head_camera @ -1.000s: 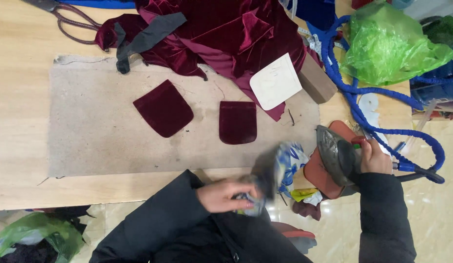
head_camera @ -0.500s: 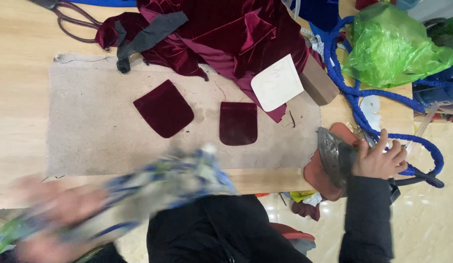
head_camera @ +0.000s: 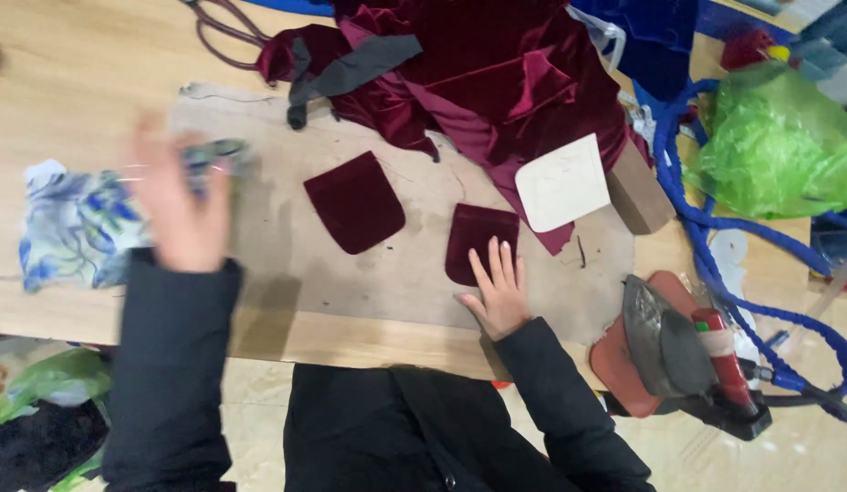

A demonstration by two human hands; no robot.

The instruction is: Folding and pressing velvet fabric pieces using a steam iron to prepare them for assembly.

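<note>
My left hand (head_camera: pixel 182 205) is blurred with motion over the left side of the table. It grips one end of a blue-and-white patterned cloth (head_camera: pixel 72 228); the rest of the cloth lies on the wood. My right hand (head_camera: pixel 498 293) lies flat and open on the brown felt mat (head_camera: pixel 259 264), its fingertips on the lower edge of a small maroon velvet piece (head_camera: pixel 482 235). A second maroon velvet piece (head_camera: pixel 353 200) lies to its left, untouched.
A heap of maroon velvet (head_camera: pixel 496 64) with a grey strip (head_camera: pixel 350 68) covers the back. A white card template (head_camera: pixel 563 182) leans on a wooden block (head_camera: pixel 640 189). An iron (head_camera: pixel 678 342) sits on a red rest at the right, beside blue hose (head_camera: pixel 687 210) and a green bag (head_camera: pixel 779 146). Scissors (head_camera: pixel 225 23) lie at the far left.
My left hand has swung the patterned cloth from my lap up onto the left of the table. My right hand has left the iron and now lies on the right velvet piece.
</note>
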